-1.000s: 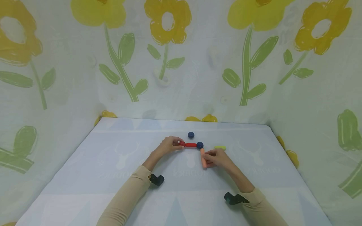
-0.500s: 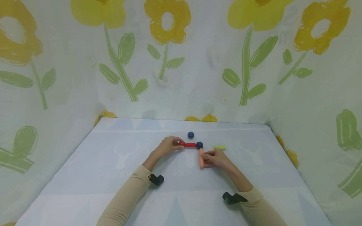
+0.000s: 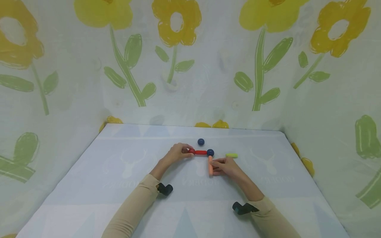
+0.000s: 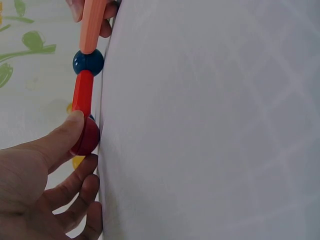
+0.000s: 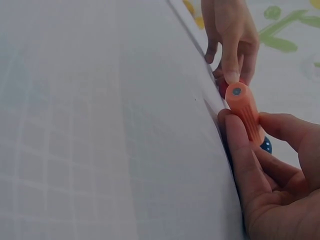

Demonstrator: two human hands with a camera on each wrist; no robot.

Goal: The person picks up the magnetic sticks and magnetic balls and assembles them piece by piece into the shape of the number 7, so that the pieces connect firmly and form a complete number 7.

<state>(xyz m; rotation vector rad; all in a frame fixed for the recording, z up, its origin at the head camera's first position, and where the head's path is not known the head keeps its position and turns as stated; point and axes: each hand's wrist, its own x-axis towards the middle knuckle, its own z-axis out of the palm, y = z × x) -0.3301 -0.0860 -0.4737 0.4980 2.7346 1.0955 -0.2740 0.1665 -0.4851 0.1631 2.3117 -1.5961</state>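
My left hand pinches a red ball between thumb and fingers. A short red rod runs from that ball to a dark blue ball on its right. Between thumb and fingers, my right hand holds an orange ribbed rod; a small metal disc shows in its near end. In the left wrist view the orange rod's far end meets the blue ball, at an angle to the red rod.
Behind the joined pieces lies a second dark blue ball. A yellow-green rod lies just beyond my right hand. A pale cloth covers the table, and flower-printed curtains stand at its back and sides.
My right hand has shifted slightly left with the orange rod, turning it more upright in the head view and bringing its end to the blue ball. My left hand has stayed put.
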